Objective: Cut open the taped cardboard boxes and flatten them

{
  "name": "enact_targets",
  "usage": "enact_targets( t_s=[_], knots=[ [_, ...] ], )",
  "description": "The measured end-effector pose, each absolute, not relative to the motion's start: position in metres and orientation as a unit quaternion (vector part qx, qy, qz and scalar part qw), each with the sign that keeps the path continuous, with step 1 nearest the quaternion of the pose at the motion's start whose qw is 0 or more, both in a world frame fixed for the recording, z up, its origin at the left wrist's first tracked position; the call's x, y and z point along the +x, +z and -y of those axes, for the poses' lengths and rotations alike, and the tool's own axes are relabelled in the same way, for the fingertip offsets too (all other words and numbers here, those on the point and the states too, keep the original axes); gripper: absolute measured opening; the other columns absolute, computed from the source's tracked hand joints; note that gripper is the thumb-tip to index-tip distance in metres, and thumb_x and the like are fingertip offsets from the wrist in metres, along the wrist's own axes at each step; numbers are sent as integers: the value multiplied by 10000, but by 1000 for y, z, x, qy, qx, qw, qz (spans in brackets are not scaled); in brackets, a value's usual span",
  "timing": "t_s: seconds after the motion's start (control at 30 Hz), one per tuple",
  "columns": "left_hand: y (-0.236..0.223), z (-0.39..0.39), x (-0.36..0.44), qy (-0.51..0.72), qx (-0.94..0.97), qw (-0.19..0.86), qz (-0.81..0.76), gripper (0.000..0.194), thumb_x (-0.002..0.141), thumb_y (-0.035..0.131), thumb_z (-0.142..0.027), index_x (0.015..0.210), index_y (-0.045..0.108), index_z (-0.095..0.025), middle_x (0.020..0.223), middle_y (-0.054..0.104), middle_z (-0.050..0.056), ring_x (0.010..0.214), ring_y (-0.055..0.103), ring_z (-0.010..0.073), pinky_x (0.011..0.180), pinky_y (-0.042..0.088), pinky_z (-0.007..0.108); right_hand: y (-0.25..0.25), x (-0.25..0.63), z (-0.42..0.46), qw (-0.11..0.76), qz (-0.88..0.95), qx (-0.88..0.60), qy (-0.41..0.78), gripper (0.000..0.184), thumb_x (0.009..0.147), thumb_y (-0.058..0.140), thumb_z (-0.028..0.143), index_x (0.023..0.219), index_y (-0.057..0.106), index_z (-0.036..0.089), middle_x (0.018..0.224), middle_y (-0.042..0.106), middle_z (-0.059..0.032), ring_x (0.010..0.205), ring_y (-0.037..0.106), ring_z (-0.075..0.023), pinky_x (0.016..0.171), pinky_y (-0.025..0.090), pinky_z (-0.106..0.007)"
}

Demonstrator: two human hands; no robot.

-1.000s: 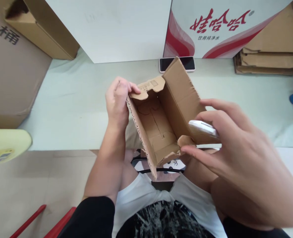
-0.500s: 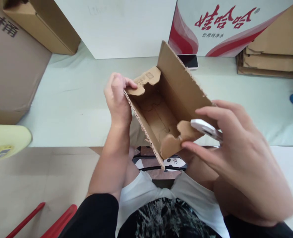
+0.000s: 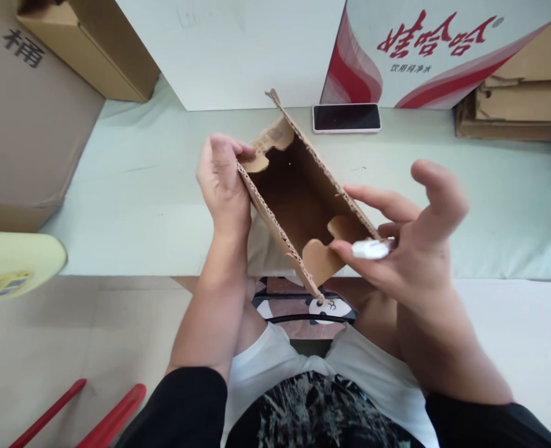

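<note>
An open cardboard box (image 3: 275, 218) is tilted over the table's front edge, its mouth toward me, with rough-cut upper edges. My left hand (image 3: 223, 171) grips its far left corner, fingers closed over a notched end flap (image 3: 270, 146). At the near right corner is my right hand (image 3: 410, 230), a white utility knife (image 3: 372, 249) held in it; no blade shows. My right thumb rests by the near notched flap (image 3: 322, 260), and fingers touch the outside of the right wall. One right finger is raised. The box's lower part is hidden.
Behind the box, a phone (image 3: 346, 118) lies on the pale green tabletop (image 3: 130, 186). White cartons (image 3: 256, 56) stand along the back. Folded cardboard (image 3: 522, 102) is stacked at right, brown boxes (image 3: 27, 124) at left. A pale yellow object (image 3: 18, 261) juts in at left.
The box's right wall has swung inward, narrowing its mouth and uncovering the phone. My right hand has shifted its grip on the near corner and raised a finger; the knife now points left.
</note>
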State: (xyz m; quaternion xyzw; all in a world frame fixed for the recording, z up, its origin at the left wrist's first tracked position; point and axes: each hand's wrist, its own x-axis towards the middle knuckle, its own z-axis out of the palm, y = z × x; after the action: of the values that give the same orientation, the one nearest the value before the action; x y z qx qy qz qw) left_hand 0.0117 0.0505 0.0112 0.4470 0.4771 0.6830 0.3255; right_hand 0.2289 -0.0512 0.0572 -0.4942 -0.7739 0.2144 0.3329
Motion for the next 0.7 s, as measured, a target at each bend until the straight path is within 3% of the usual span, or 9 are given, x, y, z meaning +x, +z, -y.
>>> enact_targets(
  t_s=[0.07,0.13,0.23,0.37,0.5,0.6,0.7],
  knots=[
    [10,-50,12,685,449,324,-474,503,945,509,-766,864,596,-277,921,652,25,993,672,217,961,537,376,60,226,50,365,768,-491,189,559,900,738,402,1408,539,278,1356,704,-150,1144,746,-323,844,661,-443],
    [7,-52,11,684,463,317,-467,497,917,551,-775,957,624,-286,990,669,32,1063,685,232,992,545,388,63,227,48,368,790,-452,191,463,881,759,413,1300,656,246,1292,750,-149,1168,744,-337,963,645,-493],
    [-2,-56,5,670,513,291,-451,473,922,592,-737,1092,632,-298,1085,681,38,1160,684,251,1067,532,422,62,234,41,353,825,-395,197,443,856,788,368,1270,714,228,1335,743,-140,1323,667,-362,1141,549,-569],
    [-13,-62,-6,623,607,232,-435,416,982,551,-666,1244,618,-349,1239,667,34,1265,648,260,1154,488,463,56,247,32,337,862,-323,199,414,863,791,315,1264,739,227,1319,755,-114,1335,663,-335,1173,530,-549],
    [-12,-60,-10,536,700,201,-427,285,1044,510,-511,1145,732,-364,1363,631,24,1346,591,276,1213,449,507,52,248,27,349,856,-306,228,294,909,731,308,1191,776,237,1228,795,-85,1212,741,-302,1213,483,-564],
    [-9,-58,-9,496,724,197,-437,241,1023,560,-385,1033,800,-359,1395,632,12,1362,570,289,1214,461,529,47,245,27,353,844,-312,256,268,917,719,310,1169,783,244,1246,791,-74,1238,727,-303,1242,443,-575],
    [-11,-60,-9,496,711,212,-451,232,994,590,-328,1007,820,-352,1424,619,1,1378,563,293,1230,457,534,37,245,24,426,764,-387,291,197,952,680,355,1078,800,264,1213,803,-65,1260,713,-295,1167,523,-532]
  ],
)
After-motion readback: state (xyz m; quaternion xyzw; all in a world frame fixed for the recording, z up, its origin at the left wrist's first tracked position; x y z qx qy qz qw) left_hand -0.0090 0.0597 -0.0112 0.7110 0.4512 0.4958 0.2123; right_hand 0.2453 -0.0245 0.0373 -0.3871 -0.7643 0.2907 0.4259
